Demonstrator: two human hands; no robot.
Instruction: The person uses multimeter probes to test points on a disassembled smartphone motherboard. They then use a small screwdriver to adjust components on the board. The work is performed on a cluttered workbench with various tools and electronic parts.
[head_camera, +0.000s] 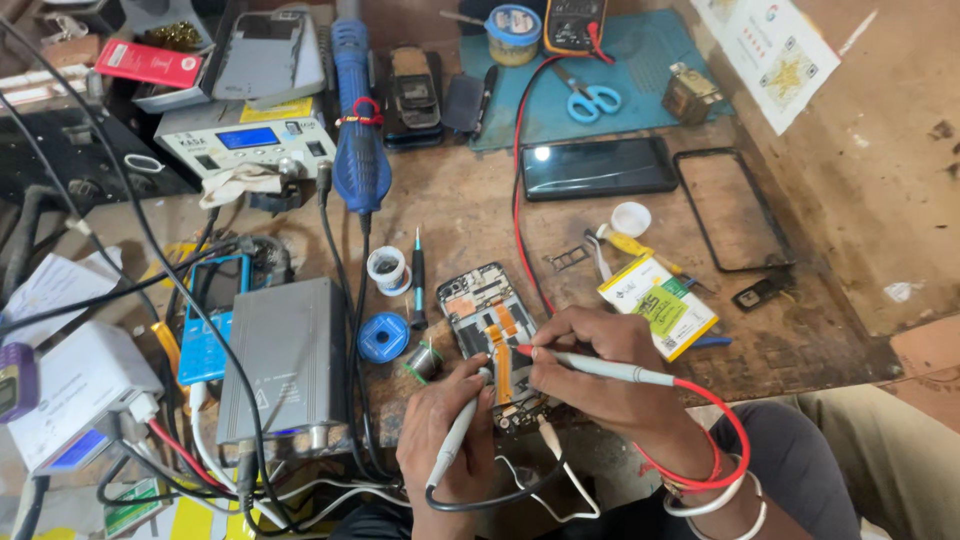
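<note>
Lying near the front edge of the desk (480, 215), back cover off, an opened phone (493, 330) with orange flex ribbons and bare circuitry showing. Pressing down on its lower end with the left hand (450, 430), fingers wrapped around a grey probe (458, 430) with a black lead, tip touching the board. Gripping a second grey probe (600, 367) with a red tip and red lead in the right hand (590, 375), fingers pinched pen-fashion, point resting on the upper board beside the ribbons. Looking light, stiff and flat, yet fragile inside: thin ribbons and small parts likely tearing or bending under pressure. Best taken by the outer frame edges, judging from this view. Sitting just right of the phone, a yellow-and-white battery (658, 305); just left, a blue solder reel (383, 337).
</note>
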